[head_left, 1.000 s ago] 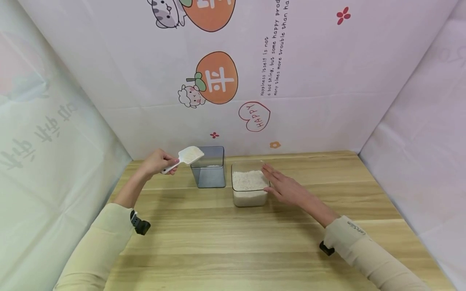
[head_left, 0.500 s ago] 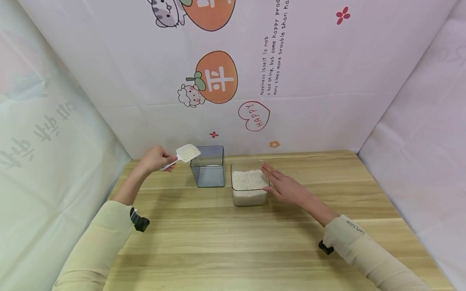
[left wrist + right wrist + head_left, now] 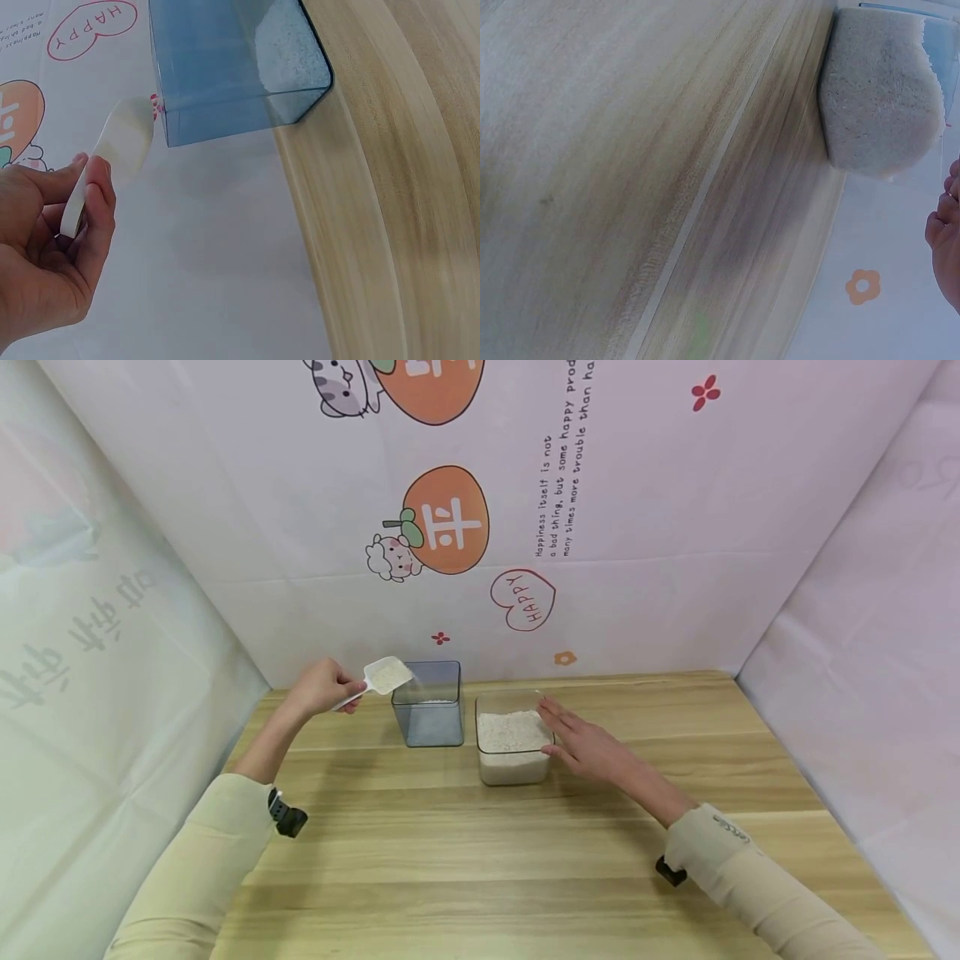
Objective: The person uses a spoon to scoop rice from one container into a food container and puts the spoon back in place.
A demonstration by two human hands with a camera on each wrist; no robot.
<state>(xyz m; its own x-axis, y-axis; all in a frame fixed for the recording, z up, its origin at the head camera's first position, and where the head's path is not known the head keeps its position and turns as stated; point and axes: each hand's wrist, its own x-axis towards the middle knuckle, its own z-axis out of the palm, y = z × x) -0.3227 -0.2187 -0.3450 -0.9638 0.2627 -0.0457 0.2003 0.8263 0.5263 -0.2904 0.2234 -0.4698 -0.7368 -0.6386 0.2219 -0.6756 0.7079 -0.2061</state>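
My left hand grips the handle of a small white scoop, which holds white grains. The scoop's tip is over the left rim of a blue-tinted clear bin, and a thin stream of grains falls from it. In the left wrist view, a layer of white grains lies on the bin's bottom. To the right stands a clear bin of rice, filled well up its walls. My right hand rests its straight fingers on that bin's right rim; in the right wrist view only part of the hand shows.
Both bins stand side by side on a wooden table, near its back edge. Behind the table hangs a white printed cloth, with more white cloth on the left and right sides.
My left hand has risen slightly and moved a little left with the scoop. A trickle of grains now falls from the scoop into the blue-tinted bin. The right hand keeps its place.
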